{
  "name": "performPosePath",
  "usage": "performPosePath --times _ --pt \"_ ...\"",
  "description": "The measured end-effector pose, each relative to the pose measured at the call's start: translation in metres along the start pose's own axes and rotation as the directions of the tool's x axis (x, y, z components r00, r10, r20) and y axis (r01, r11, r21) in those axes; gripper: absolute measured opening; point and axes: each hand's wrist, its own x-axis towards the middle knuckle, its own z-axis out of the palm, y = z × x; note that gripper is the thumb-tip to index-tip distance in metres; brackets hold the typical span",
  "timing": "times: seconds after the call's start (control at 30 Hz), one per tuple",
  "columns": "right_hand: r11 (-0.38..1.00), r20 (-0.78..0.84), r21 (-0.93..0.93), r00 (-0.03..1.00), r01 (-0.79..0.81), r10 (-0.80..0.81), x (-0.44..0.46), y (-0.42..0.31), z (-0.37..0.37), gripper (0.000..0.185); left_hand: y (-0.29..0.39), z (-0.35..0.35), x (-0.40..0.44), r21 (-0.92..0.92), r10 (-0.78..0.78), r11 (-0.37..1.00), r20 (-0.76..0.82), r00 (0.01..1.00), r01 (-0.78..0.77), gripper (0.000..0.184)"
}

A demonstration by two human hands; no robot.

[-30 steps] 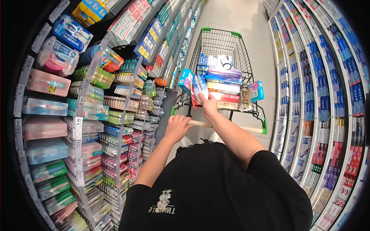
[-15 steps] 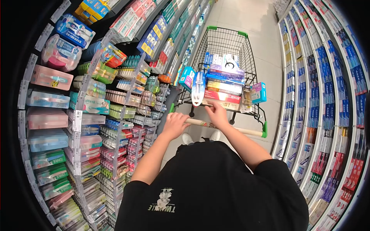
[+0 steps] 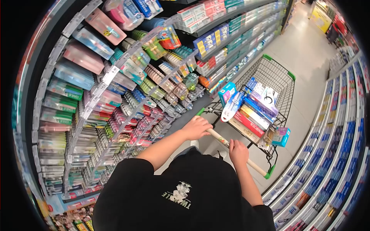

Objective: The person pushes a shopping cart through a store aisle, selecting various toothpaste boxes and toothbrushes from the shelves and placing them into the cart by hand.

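Head view: left hand (image 3: 199,128) and right hand (image 3: 239,153) curled on a pale cylindrical handle (image 3: 218,136)

Apart from each other, both are placed along the bar of a green-cornered, black wire shopping cart (image 3: 283,87). Inside, a blue-and-white oval-ended package (image 3: 232,106) is propped beside stacked multicoloured rectangular boxes (image 3: 250,124).
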Motion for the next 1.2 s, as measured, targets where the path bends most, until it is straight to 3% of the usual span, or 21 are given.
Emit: performPosePath --times 0.17,0.27,0.33,0.57,0.63,0.67,0.83,0.97,1.07,1.2 --pt "0.999 -0.092 -0.016 0.995 0.043 -0.045 0.005 0.014 0.000 0.039 0.011 0.002 0.008 -0.036 -0.008 0.999 -0.054 0.999 0.006 0.037" --pt "0.997 -0.132 -0.055 0.989 0.063 -0.070 0.011 0.024 -0.001 0.037 0.009 -0.003 0.019 -0.240 -0.067 0.970 -0.160 0.985 0.027 0.034" --pt "0.995 -0.156 -0.078 0.985 0.067 -0.078 0.014 0.028 -0.001 0.037 -0.001 -0.013 0.025 -0.307 -0.185 0.947 -0.287 0.940 0.093 0.032" --pt "0.989 -0.187 -0.118 0.977 0.084 -0.105 0.034 0.044 -0.001 0.037 -0.100 -0.045 0.041 -0.523 -0.607 0.781 -0.505 0.613 0.341 0.035" --pt "0.987 -0.193 -0.131 0.974 0.096 -0.120 0.042 0.047 -0.002 0.037 -0.144 -0.053 0.055 -0.684 -0.695 0.684 -0.506 0.510 0.253 0.036" --pt "0.984 -0.199 -0.150 0.972 0.094 -0.123 0.046 0.048 -0.002 0.036 -0.152 -0.070 0.062 -0.678 -0.714 0.681 -0.530 0.456 0.277 0.038" --pt "0.976 -0.226 -0.202 0.966 0.082 -0.128 0.058 0.055 0.006 0.034 -0.199 -0.142 0.102 -0.619 -0.700 0.705 -0.687 0.195 0.347 0.053" --pt "0.970 -0.227 -0.226 0.964 0.088 -0.140 0.069 0.055 0.000 0.033 -0.246 -0.182 0.138 -0.594 -0.650 0.746 -0.748 0.134 0.299 0.060" --pt "0.962 -0.224 -0.262 0.965 0.078 -0.139 0.070 0.059 0.003 0.031 -0.252 -0.212 0.153 -0.703 -0.747 0.656 -0.657 0.104 0.275 0.067" --pt "0.955 -0.214 -0.293 0.970 0.045 -0.112 0.075 0.061 0.002 0.029 -0.281 -0.212 0.177 -0.615 -0.622 0.756 -0.782 -0.047 0.226 0.074"
